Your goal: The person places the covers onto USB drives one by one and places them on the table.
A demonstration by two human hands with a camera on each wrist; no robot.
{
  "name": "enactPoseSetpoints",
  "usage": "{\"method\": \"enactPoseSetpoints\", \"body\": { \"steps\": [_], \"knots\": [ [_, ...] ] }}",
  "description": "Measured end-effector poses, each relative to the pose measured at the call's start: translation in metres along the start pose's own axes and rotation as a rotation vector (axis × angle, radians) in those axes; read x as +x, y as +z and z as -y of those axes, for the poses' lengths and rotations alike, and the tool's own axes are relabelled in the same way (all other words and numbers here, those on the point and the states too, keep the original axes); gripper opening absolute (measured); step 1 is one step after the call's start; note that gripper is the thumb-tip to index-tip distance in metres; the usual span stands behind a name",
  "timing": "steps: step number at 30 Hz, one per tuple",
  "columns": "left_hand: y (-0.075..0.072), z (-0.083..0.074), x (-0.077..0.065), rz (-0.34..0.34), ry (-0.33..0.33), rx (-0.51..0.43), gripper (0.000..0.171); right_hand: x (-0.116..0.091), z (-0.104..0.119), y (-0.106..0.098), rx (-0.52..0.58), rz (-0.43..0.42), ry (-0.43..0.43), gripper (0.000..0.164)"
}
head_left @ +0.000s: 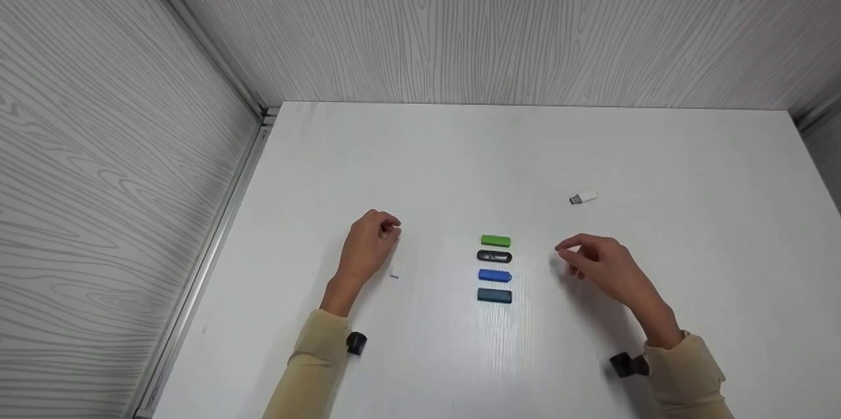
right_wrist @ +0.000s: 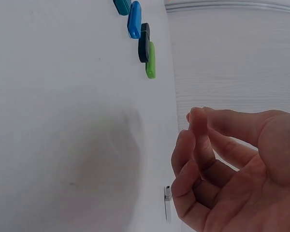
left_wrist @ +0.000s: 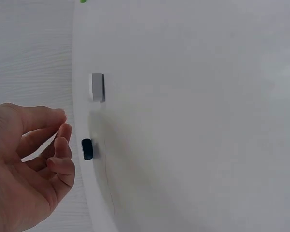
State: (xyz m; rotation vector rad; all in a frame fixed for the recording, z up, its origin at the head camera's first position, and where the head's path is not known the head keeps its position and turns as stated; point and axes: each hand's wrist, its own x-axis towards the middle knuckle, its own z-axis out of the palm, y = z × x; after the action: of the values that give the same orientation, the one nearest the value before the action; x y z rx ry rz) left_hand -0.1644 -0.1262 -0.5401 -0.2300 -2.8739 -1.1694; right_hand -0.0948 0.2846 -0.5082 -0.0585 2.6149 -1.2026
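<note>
Left hand (head_left: 368, 245), right hand (head_left: 601, 264): fingers loosely curled, each thumb near index. Between, far to near: smooth green stick (head_left: 496, 241), oblong black stick (head_left: 494, 256), blue stick (head_left: 494, 275), teal stick (head_left: 494, 295). Metal-plugged white stick (head_left: 589, 196) far of right hand.

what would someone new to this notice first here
Probably the neat column between the hands: green stick at the far end, then black stick, blue stick and teal stick nearest the person, all vivid or dark against the white table. Next, the left hand and right hand, one on each side. A white stick lies apart, beyond the right hand.
</note>
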Motion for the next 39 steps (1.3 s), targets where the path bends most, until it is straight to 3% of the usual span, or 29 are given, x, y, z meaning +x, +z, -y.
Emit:
{"method": "enactPoseSetpoints", "body": {
  "steps": [13,25,39],
  "knots": [
    [-0.004,0.019,-0.003,-0.042,-0.068,0.04,0.009,-0.017,-0.018,-0.02,0.028,-0.009,0.04,0.032],
    [-0.005,0.018,0.0,-0.044,-0.152,0.046,0.028,-0.026,-0.03,-0.033,0.031,-0.009,0.066,0.036],
    [-0.003,0.02,0.001,-0.039,-0.13,0.042,0.026,-0.033,-0.042,-0.047,-0.012,-0.029,0.063,0.033]
  ]
}}
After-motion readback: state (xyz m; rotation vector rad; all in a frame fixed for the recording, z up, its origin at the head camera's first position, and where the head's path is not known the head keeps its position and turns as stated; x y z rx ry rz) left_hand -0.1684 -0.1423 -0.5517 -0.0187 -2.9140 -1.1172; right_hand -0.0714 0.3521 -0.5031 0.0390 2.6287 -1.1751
